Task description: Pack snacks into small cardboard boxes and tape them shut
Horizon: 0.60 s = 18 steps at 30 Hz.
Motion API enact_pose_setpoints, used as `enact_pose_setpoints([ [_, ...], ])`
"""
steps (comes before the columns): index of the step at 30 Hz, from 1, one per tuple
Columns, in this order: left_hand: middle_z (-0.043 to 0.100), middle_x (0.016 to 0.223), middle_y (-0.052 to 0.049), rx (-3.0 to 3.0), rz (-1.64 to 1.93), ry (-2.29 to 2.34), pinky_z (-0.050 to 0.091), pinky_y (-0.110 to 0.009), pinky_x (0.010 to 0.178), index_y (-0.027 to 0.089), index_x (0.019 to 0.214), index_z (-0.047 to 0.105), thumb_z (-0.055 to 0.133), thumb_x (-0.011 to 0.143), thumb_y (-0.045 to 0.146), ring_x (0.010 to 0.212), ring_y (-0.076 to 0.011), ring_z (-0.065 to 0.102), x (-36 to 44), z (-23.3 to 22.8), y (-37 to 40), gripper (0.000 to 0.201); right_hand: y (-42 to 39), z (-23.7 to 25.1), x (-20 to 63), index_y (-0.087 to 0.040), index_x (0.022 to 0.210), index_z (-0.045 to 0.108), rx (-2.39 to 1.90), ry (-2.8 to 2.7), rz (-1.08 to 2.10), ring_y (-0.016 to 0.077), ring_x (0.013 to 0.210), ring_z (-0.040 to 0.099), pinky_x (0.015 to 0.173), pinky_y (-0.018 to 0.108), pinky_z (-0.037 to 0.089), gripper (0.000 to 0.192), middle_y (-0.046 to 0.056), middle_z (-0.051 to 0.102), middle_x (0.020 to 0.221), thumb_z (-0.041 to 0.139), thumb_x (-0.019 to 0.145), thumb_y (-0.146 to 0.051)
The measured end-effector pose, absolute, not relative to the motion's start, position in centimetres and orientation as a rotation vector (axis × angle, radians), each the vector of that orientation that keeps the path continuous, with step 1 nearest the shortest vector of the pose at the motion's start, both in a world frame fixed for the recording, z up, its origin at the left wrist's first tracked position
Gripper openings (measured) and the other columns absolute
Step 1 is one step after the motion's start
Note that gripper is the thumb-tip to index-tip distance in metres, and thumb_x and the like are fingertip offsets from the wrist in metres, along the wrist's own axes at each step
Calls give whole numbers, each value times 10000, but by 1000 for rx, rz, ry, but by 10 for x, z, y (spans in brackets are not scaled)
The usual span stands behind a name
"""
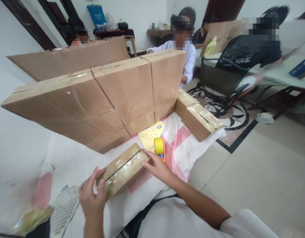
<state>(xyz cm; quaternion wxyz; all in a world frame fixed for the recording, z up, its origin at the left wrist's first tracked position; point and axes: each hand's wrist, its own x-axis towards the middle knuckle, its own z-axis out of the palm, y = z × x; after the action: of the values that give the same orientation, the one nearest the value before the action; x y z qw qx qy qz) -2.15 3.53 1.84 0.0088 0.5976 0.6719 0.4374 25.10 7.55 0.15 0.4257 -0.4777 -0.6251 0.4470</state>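
Your white-clothed lap fills the near edge, and beyond it lies the surface (pixel 68 158), draped in a white cloth with pink patches. Largest on it is the cardboard partition (pixel 100 99), a tall taped wall running from far left toward the middle, with a shorter cardboard wing (pixel 198 120) jutting toward you on the right. Past the partition sit other people at their own work, faces blurred, one in a white shirt (pixel 189 58) and one in black on a chair at far right. Smaller, and near you, lies the small cardboard box (pixel 122 170), flat on the cloth between your two hands, its top seam shiny with clear tape. Your left hand (pixel 91 195) clasps the box's near left end, fingers curled over its edge. Your right hand (pixel 158 167) lies spread, fingertips touching the box's far right corner. Just beyond that hand stands a yellow tape dispenser (pixel 159 147) with an orange frame, beside a yellow dotted card (pixel 149 137). At near left lie a perforated white sheet (pixel 64 208) and a crumpled wad of used tape (pixel 31 219).
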Motion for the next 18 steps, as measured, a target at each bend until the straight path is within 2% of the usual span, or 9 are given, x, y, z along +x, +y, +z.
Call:
enact_pose_setpoints([
  [2, 769, 1105, -98, 2103, 1088, 2225, 258, -595, 1161, 250, 1116, 740, 523, 922, 502, 1084, -310, 688, -20, 24, 36, 385, 72, 1, 254, -256, 1364, 630, -1225, -1606, 918, 260, 1233, 640, 1084, 428, 511, 487, 93, 681, 1321, 711, 909, -411],
  [3, 763, 1143, -93, 2171, 959, 2269, 214, -609, 1167, 267, 1091, 746, 507, 919, 526, 1104, -316, 677, -16, 26, 36, 393, 72, -1, 258, -252, 1309, 658, -1238, -1626, 784, 261, 1196, 651, 1060, 428, 524, 432, 97, 695, 1264, 709, 911, -410],
  [5, 718, 1280, -100, 2241, 746, 2292, 195, -611, 1162, 280, 1200, 716, 478, 914, 562, 1181, -329, 635, -2, 27, 35, 467, 78, -6, 271, -233, 1258, 666, -1300, -1599, 507, 284, 1220, 617, 1073, 466, 504, 396, 125, 669, 1254, 712, 902, -400],
  [7, 635, 1423, -126, 2289, 571, 2250, 212, -602, 1157, 256, 1345, 654, 469, 903, 592, 1278, -350, 569, 17, 24, 33, 585, 90, -14, 288, -203, 1335, 597, -1421, -1472, 364, 320, 1313, 542, 1121, 523, 455, 531, 168, 581, 1372, 740, 859, -388],
  [9, 545, 1524, -148, 2296, 436, 2237, 204, -592, 1173, 218, 1434, 597, 487, 896, 596, 1372, -365, 489, 35, 20, 30, 666, 105, -25, 304, -179, 1425, 490, -1528, -1309, 481, 321, 1292, 560, 1097, 533, 476, 706, 188, 553, 1395, 761, 810, -395],
  [11, 487, 1575, -139, 2253, 333, 2288, 169, -596, 1195, 218, 1470, 568, 490, 913, 569, 1433, -360, 425, 46, 17, 31, 663, 119, -36, 314, -174, 1442, 436, -1509, -1193, 823, 288, 1125, 665, 973, 491, 564, 765, 154, 650, 1251, 753, 794, -429],
  [14, 451, 1607, -96, 2188, 240, 2369, 83, -669, 1195, 288, 1496, 536, 436, 972, 507, 1453, -342, 406, 55, 20, 36, 577, 131, -47, 318, -175, 1321, 543, -1334, -1172, 1187, 255, 946, 724, 833, 411, 603, 607, 91, 741, 1049, 714, 818, -468],
  [16, 444, 1613, -82, 2182, 193, 2379, 43, -707, 1181, 323, 1485, 544, 424, 992, 474, 1457, -341, 402, 57, 24, 40, 529, 133, -48, 315, -171, 1142, 662, -1307, -1279, 1193, 254, 948, 723, 821, 372, 588, 425, 83, 759, 1032, 700, 831, -457],
  [18, 467, 1597, -84, 2177, 167, 2381, 38, -712, 1180, 339, 1452, 581, 458, 985, 455, 1444, -348, 414, 57, 27, 44, 496, 132, -46, 309, -165, 984, 717, -1363, -1393, 1172, 250, 915, 718, 778, 333, 567, 319, 67, 769, 983, 723, 806, -430],
])
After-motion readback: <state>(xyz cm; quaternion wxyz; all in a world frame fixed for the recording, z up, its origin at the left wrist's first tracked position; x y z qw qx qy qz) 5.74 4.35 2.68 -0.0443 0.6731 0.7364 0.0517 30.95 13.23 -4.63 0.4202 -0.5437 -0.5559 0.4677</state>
